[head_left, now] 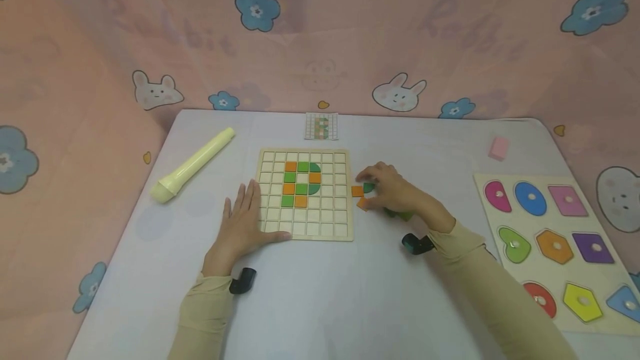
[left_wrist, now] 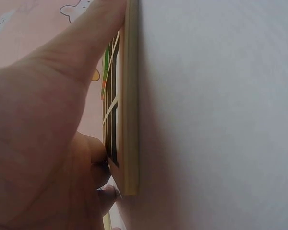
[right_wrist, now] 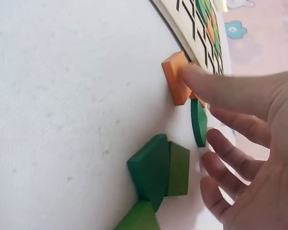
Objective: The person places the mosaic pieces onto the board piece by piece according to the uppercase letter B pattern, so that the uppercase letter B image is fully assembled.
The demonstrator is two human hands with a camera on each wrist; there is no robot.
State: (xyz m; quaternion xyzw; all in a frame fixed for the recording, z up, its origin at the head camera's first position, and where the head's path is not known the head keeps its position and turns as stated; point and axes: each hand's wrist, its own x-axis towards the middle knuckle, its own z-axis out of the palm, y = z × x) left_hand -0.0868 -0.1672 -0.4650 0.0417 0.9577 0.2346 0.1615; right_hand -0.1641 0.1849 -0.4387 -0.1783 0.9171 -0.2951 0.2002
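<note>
A wooden grid board [head_left: 334,230] carries orange, light green and dark green tiles [head_left: 302,189] laid in a P-like outline. My left hand [head_left: 242,229] lies along its left side, fingers straight, thumb stretched over the lower edge. Just right of the board, my right hand [head_left: 395,189] reaches over loose pieces with its fingers bent and spread. Its thumb touches an orange square tile [right_wrist: 176,79], with the other fingers apart from it. By those fingers stands a dark green curved tile [right_wrist: 198,123]. Nearer the wrist lie another dark green curved tile [right_wrist: 151,165] and light green tiles [right_wrist: 178,170].
Behind the board lies a small pattern card [head_left: 321,126]. A pale yellow tube [head_left: 195,164] rests at the left. At the right are a shape-puzzle board [head_left: 530,221] with knobbed pieces and a pink block [head_left: 499,148]. A printed pink cloth [head_left: 320,32] hangs behind the white table [head_left: 320,299].
</note>
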